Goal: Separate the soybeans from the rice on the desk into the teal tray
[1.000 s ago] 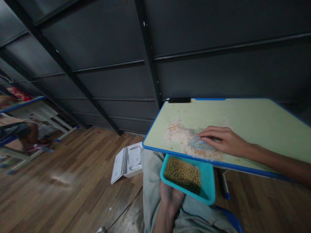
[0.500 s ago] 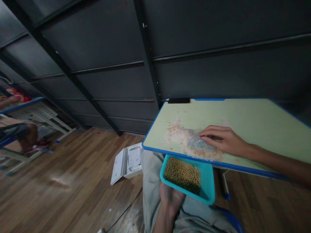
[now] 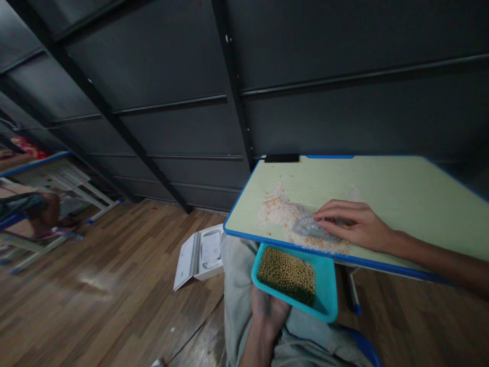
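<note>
My right hand (image 3: 346,220) pinches a clear plastic protractor (image 3: 307,226) by its upper edge, low over the desk top. Under and around the protractor lie white rice grains mixed with yellow legumes (image 3: 321,244), close to the desk's front edge. A larger heap of rice (image 3: 280,206) with yellow bits spreads just left of it. Below the desk edge, my left hand (image 3: 269,308) supports a turquoise tray (image 3: 326,300) from underneath, its fingers mostly hidden by it. Round greenish-yellow peas or beans (image 3: 286,272) fill the tray's left and middle part.
The pale green desk (image 3: 401,204) has a blue rim, and a black flat object (image 3: 281,158) lies at its back left. An opened white box (image 3: 200,257) rests on the wooden floor. At far left a person's leg (image 3: 48,211) shows beneath another desk (image 3: 57,173).
My right hand has shifted the protractor slightly left and tilted it over the grains. The tray and my left hand stay in place.
</note>
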`<state>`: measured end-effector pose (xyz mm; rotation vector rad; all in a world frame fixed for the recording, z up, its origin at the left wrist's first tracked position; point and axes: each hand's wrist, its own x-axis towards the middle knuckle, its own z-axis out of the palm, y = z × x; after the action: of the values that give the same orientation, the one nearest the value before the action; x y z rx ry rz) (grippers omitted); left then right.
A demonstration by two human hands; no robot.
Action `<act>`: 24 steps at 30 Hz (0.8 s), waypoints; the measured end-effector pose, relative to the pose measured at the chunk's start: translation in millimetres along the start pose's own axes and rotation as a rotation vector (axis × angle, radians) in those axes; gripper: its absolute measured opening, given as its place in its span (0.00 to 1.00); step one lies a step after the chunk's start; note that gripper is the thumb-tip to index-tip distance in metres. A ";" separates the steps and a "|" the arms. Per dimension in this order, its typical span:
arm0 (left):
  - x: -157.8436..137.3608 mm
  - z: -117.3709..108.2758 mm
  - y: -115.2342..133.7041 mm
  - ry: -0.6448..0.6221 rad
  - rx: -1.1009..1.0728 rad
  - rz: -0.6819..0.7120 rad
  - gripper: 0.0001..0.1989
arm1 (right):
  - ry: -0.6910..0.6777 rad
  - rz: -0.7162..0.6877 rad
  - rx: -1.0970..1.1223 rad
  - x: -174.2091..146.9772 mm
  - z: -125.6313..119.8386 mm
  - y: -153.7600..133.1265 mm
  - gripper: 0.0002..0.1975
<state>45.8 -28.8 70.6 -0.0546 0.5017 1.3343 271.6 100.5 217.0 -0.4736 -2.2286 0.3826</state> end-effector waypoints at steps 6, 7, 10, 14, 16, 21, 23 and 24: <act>1.1 0.4 0.3 -0.046 0.019 -0.004 0.17 | -0.002 -0.065 0.012 -0.3 2.5 -8.7 0.11; 1.8 -0.3 0.2 -0.058 0.018 0.003 0.17 | -0.015 -0.070 0.010 -1.6 3.1 -8.5 0.11; 3.6 -2.6 -0.5 -0.100 0.024 0.016 0.17 | -0.059 -0.077 0.009 -6.5 4.4 -5.4 0.13; 5.0 -6.8 -1.4 -0.155 0.029 0.009 0.17 | -0.089 -0.094 0.010 -9.0 4.4 -3.4 0.13; 5.9 -9.9 -1.7 -0.149 0.022 0.002 0.17 | -0.090 -0.097 0.003 -8.0 4.1 -4.4 0.12; 7.2 -13.0 -1.5 -0.143 0.004 0.012 0.18 | -0.071 -0.078 -0.026 -5.3 4.2 -3.7 0.11; 6.0 -9.8 -0.7 -0.129 0.014 0.005 0.19 | -0.061 -0.070 -0.034 -5.1 4.4 -0.5 0.11; 5.2 -7.4 -0.3 -0.117 0.020 -0.002 0.19 | -0.054 -0.067 -0.038 -5.1 4.5 1.3 0.12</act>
<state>44.4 -26.5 61.9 0.0387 0.4157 1.3223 271.5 98.9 210.3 -0.4121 -2.3015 0.3221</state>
